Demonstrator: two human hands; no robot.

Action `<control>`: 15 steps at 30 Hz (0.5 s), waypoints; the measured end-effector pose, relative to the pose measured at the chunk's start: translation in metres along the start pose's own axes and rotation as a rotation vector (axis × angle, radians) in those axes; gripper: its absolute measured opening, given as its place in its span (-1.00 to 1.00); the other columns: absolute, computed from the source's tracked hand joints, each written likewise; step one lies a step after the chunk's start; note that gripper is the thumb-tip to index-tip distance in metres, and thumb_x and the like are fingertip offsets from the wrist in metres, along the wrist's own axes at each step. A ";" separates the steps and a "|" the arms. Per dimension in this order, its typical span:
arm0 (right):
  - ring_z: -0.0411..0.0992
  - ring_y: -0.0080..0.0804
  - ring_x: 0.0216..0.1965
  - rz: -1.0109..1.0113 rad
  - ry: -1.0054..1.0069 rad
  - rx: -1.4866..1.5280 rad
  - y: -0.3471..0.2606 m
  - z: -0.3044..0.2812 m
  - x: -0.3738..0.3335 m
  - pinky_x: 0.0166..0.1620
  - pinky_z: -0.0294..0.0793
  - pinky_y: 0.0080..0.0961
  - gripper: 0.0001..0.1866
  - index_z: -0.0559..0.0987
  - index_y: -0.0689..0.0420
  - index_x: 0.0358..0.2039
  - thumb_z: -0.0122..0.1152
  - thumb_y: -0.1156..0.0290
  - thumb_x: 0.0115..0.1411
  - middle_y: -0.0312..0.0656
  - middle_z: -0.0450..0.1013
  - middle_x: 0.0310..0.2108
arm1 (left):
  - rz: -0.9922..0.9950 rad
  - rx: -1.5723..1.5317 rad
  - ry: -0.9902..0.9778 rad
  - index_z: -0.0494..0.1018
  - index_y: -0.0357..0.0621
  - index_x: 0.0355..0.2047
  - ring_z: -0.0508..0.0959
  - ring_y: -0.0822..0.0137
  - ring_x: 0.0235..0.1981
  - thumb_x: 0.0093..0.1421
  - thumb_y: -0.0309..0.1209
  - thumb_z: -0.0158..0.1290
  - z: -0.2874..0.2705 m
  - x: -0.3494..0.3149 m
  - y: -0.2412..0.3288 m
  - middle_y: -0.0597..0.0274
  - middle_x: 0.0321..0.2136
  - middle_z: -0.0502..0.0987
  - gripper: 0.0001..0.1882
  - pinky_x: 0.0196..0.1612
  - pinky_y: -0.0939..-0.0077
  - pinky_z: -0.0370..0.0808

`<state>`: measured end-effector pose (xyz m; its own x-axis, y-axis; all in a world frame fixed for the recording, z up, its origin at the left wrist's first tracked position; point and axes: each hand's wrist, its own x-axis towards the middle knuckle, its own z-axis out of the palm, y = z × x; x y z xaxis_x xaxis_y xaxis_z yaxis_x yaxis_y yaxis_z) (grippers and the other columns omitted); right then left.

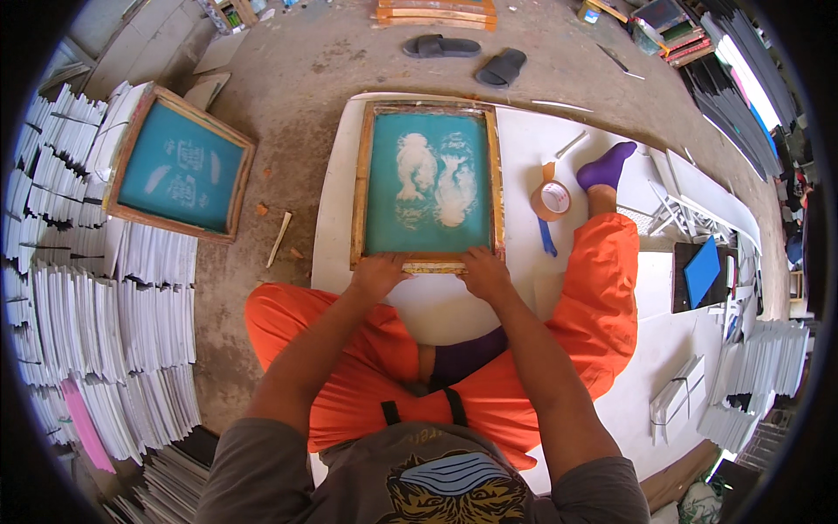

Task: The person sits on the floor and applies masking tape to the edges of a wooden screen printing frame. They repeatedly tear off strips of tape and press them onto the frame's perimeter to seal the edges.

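A wooden-framed printing screen (428,225) with teal mesh and two pale animal-like shapes lies flat before me on a white board (336,231). My left hand (381,274) holds the near rail of its frame toward the left, fingers curled over the wood. Toward the right end of that same rail, my right hand (484,274) grips it in a like way. The undersides of the fingers are hidden. To the right of the screen rests a roll of brown tape (563,210) with a loose end sticking up, and below it a blue strip (547,237).
Another teal printing screen (181,166) leans on bundled stacks of white sheets (113,323) at the left. My crossed legs in orange trousers (602,306) frame the near side. Dark slippers (441,46) lie beyond the board. White offcuts (681,210) and a blue piece (702,272) lie right.
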<state>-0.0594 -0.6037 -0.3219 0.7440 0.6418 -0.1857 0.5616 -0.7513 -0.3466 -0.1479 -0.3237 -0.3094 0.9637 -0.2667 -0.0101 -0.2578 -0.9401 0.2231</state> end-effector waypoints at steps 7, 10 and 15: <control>0.40 -0.17 0.19 0.032 -0.058 -0.007 -0.002 -0.006 0.002 0.27 0.40 0.10 -0.59 0.63 0.10 -0.03 0.45 0.18 0.17 -0.20 0.49 0.02 | -0.016 0.068 -0.240 0.49 -0.19 0.10 0.67 0.02 -0.10 0.33 0.10 0.06 -0.014 -0.010 -0.030 -0.04 -0.13 0.63 -0.38 -0.08 0.11 0.63; 0.40 -0.18 0.19 0.031 -0.050 -0.009 -0.009 -0.014 0.002 0.26 0.41 0.06 -0.57 0.62 0.09 -0.02 0.46 0.18 0.16 -0.21 0.49 0.02 | 0.010 0.094 -0.274 0.49 -0.23 0.09 0.66 0.01 -0.06 0.33 0.09 0.06 -0.013 -0.009 -0.031 -0.05 -0.09 0.62 -0.38 -0.05 0.10 0.64; 0.46 -0.10 0.10 0.002 0.035 -0.103 -0.018 -0.016 -0.002 0.13 0.52 -0.14 -0.52 0.62 0.15 0.02 0.50 0.27 0.09 -0.12 0.53 -0.05 | -0.020 0.094 -0.280 0.48 -0.28 0.11 0.61 0.02 0.07 0.35 0.03 0.06 -0.015 -0.012 -0.027 -0.04 -0.04 0.60 -0.40 0.12 0.13 0.57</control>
<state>-0.0652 -0.5935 -0.3010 0.7564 0.6359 -0.1532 0.5929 -0.7655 -0.2498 -0.1514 -0.2919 -0.3005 0.9155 -0.2838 -0.2851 -0.2568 -0.9579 0.1287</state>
